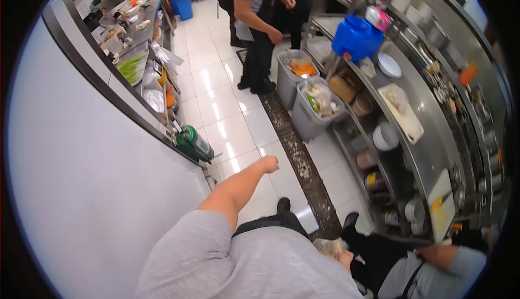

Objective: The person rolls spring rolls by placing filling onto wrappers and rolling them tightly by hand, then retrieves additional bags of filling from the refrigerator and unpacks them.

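Observation:
My left hand [269, 163] swings out ahead of me over the white tiled floor. Its fingers are curled closed, and nothing shows in them. Low by my right side, my right hand [344, 256] is partly hidden by my body. It is closed on a clear plastic bag [326, 247] with pale contents that I cannot make out. A black shoe [283, 206] of mine shows below the dark apron.
A floor drain [300, 158] runs along the aisle. Grey bins [311, 120] of scraps stand right of it; a green fire extinguisher [194, 144] is at left. Co-workers [253, 17] stand ahead, another person [433, 272] is close at right. A steel counter [414, 161] holds cutting boards.

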Demonstrator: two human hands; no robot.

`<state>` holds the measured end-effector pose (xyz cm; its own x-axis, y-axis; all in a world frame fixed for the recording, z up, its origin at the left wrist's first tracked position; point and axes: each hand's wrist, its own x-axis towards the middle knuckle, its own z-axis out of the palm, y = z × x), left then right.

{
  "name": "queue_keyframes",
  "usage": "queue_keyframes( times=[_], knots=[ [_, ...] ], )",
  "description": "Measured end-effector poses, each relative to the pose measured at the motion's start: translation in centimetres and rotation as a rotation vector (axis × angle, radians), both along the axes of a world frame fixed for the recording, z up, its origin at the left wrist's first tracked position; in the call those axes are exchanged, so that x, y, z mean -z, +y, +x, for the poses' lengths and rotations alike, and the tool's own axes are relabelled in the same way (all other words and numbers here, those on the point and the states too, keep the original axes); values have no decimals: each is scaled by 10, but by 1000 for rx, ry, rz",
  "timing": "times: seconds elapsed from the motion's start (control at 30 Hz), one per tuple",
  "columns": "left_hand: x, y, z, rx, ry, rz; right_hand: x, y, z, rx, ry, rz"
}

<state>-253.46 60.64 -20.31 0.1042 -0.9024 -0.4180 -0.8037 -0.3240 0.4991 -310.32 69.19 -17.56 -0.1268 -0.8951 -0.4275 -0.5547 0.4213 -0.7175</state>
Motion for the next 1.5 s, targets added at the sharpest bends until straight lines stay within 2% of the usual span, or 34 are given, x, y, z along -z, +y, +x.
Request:
queue_keyframes(
  times=[0.03, 0.07, 0.1, 0.13, 0.17, 0.23, 0.3, 0.33, 0.4, 0.47, 0.53, 0.57, 0.6, 0.7, 0.77, 0.8, 0.83, 0.87, 0.9, 0.93, 0.97, 1.0, 1.03, 1.07, 1.1, 1.2, 1.27, 1.33, 1.37, 1.5],
  knots=[
    [1, -10, 9, -37, 71, -72, -14, -22, 23, -284, 123, -98],
    [0, -16, 21, -74, 130, -82, 12, -46, 33, -550, 288, -293],
    [-8, -12, 32, -201, 211, -60, 67, -67, 22, -821, 450, -494],
    [4, -6, 49, -236, 188, -58, 97, -100, 22, -1093, 611, -710],
    [22, 10, 66, -269, 166, -46, 98, -129, 43, -963, 519, -513],
    [47, 56, 102, -264, 2, 144, 102, -165, 103, -682, 340, -102],
    [50, 98, 134, -264, 19, 392, 105, -215, 164, -712, 301, -88],
    [48, 117, 146, -363, 38, 396, 104, -237, 196, -719, 282, -84],
    [43, 125, 181, -537, 71, 358, 98, -281, 256, -742, 251, -172],
    [48, 121, 216, -688, 114, 294, 53, -320, 344, -835, 283, -352],
    [41, 94, 250, -836, 196, 157, 38, -364, 416, -878, 237, -137],
    [36, 73, 273, -903, 231, 81, 12, -375, 463, -906, 263, -107],
    [34, 53, 289, -885, 245, 45, -13, -388, 500, -937, 292, -83],
    [-6, -15, 352, -758, 415, -18, 12, -459, 582, -912, 151, -229],
    [-23, -52, 406, -625, 460, 4, -22, -480, 655, -852, 26, -47],
    [-21, -60, 433, -662, 439, -43, -53, -480, 702, -810, -40, 48],
    [-17, -68, 461, -695, 415, -91, -86, -472, 749, -788, -34, 51],
    [-15, -78, 491, -727, 391, -142, -85, -480, 785, -842, -52, 12],
    [-23, -83, 522, -837, 454, -80, -82, -491, 820, -899, -70, -27],
    [-28, -82, 549, -922, 506, -103, -80, -505, 853, -962, -84, -63],
    [-32, -78, 574, -1016, 564, -130, -58, -523, 884, -1101, -64, -233],
    [-40, -76, 597, -1121, 614, -162, -64, -537, 924, -1171, -44, -264],
    [-49, -73, 617, -1225, 745, -55, -64, -540, 965, -1239, -34, -284],
    [-64, -66, 632, -1224, 858, -34, -64, -535, 1007, -1301, -31, -297],
    [-62, -62, 644, -1241, 994, 0, -62, -540, 1050, -1271, -84, -29],
    [-49, -64, 685, -1248, 1373, -30, -121, -509, 1182, -1513, 88, -41],
    [-44, -79, 727, -1246, 1620, -123, -118, -510, 1260, -1684, 58, -111],
    [-48, -100, 772, -1228, 1878, -195, -166, -480, 1329, -1806, 46, -126],
    [-51, -111, 797, -1191, 1949, -172, -193, -466, 1360, -1827, 84, -89],
    [-97, -164, 929, -964, 2195, -173, -235, -450, 1472, -1927, -52, -257]
  ],
)
